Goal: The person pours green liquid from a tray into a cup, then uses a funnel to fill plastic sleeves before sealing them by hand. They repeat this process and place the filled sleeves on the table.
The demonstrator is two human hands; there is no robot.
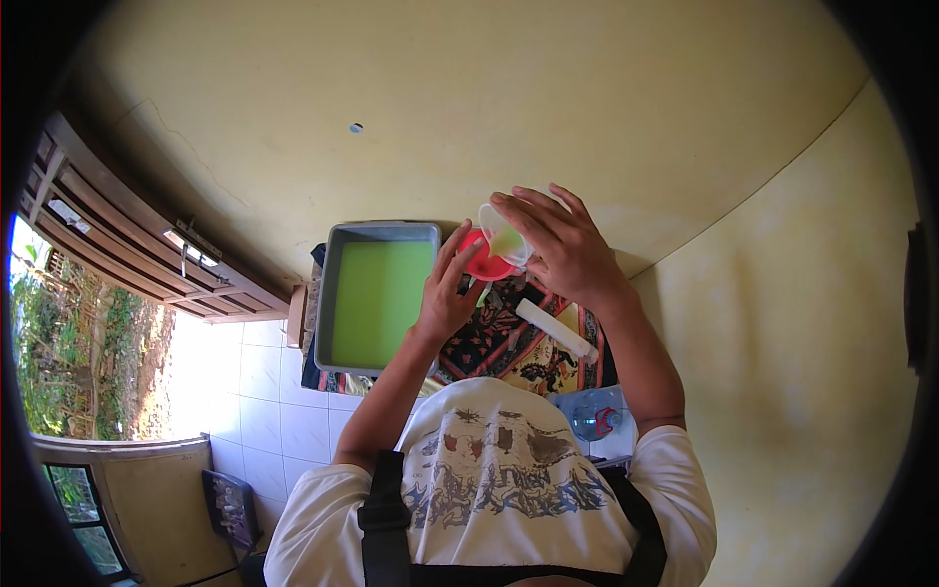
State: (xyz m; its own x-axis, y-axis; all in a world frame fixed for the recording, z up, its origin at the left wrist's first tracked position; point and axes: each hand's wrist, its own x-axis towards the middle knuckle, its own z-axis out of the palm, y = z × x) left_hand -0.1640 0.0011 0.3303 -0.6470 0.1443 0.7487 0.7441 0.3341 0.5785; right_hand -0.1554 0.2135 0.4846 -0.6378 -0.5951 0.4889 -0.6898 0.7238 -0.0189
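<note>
A red funnel (488,262) sits between my hands above the patterned cloth. My left hand (451,293) is closed on the funnel's left side. From above right, my right hand (564,243) grips a clear plastic cup (505,238). The cup is tilted over the funnel's mouth, with light green liquid in it. What lies under the funnel is mostly hidden by my left hand. Left of my left hand stands a grey basin (326,293) of bright green liquid (376,298).
Below my right hand, a white plastic roll (554,327) lies on the dark patterned cloth (504,342). A clear water container (590,419) stands by my right elbow. The wall (548,98) rises behind the table. An open wooden door (137,235) is at left, above white floor tiles (256,391).
</note>
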